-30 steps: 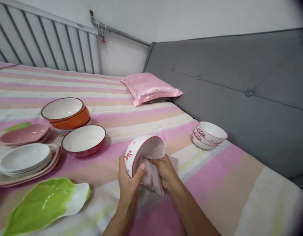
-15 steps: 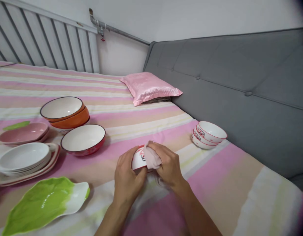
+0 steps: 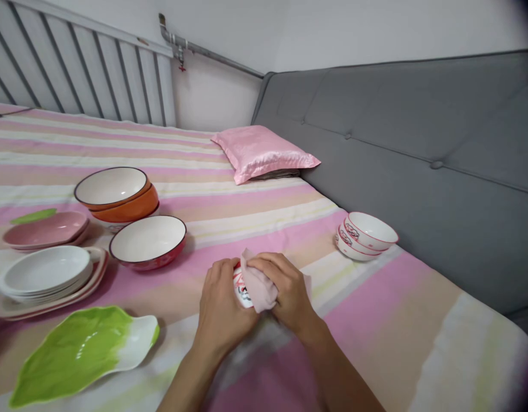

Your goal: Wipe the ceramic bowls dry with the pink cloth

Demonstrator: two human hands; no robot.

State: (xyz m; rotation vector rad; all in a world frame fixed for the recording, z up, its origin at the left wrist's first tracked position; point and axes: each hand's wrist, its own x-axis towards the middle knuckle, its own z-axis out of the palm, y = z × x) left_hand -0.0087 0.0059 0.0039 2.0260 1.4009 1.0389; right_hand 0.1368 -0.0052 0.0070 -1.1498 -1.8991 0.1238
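Observation:
My left hand [image 3: 223, 297] grips a small white bowl [image 3: 243, 290] with a red rim and a red and black print. Only a strip of its outer wall shows; fingers and cloth cover the rest. In my right hand [image 3: 292, 292] is a pale pink cloth [image 3: 259, 286], pressed against the bowl's right side. Both hands are closed and held close together above the striped bedspread. Off to the right stands a stack of similar white bowls [image 3: 369, 232] with red rims, apart from my hands.
At left are stacked orange bowls [image 3: 128, 207], a red bowl [image 3: 150, 243], pink dishes [image 3: 47, 229], white plates [image 3: 47, 269] on a red-edged tray [image 3: 98, 272], and a green leaf-shaped dish [image 3: 77, 352]. A pink pillow [image 3: 264, 150] lies near the grey headboard [image 3: 396, 131].
The cloth has shifted across the bowl and covers more of its printed side. My left hand has turned with the bowl, so less of the bowl shows. The view has shifted slightly.

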